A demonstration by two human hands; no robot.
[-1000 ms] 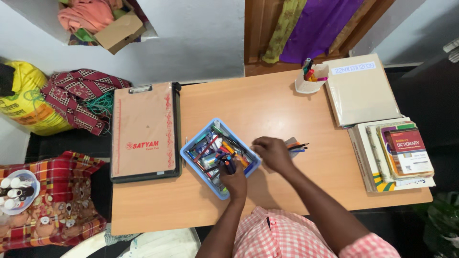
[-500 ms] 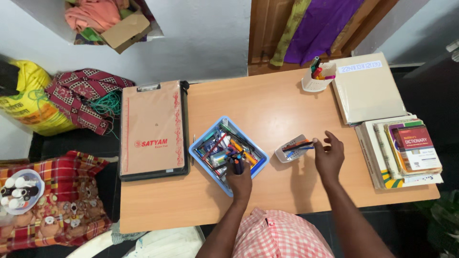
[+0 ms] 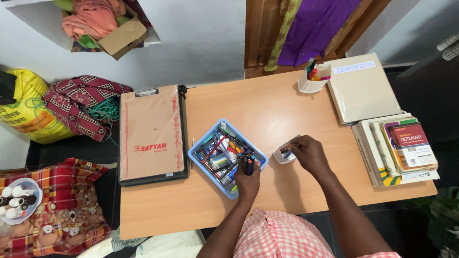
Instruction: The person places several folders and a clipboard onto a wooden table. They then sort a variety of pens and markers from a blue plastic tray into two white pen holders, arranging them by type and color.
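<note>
A blue tray [image 3: 202, 145] full of several pens and markers sits in the middle of the wooden table [image 3: 267, 102]. My left hand [image 3: 248, 179] rests at the tray's near corner and grips a bunch of dark pens [image 3: 247, 163] that stand up from the fist. A small white holder [image 3: 280, 154] lies tipped on its side just right of the tray, with pens inside. My right hand [image 3: 308, 154] is closed over the holder's right end.
A brown clipboard [image 3: 151, 132] lies on the table's left edge. A white cup of pens [image 3: 311, 81], a beige folder [image 3: 362, 88] and a stack of books [image 3: 400, 148] fill the right side. Bags and cloth lie on the floor at left.
My right hand went out to the right past the white holder, then came back and closed over it. My left hand stays at the tray with its pens.
</note>
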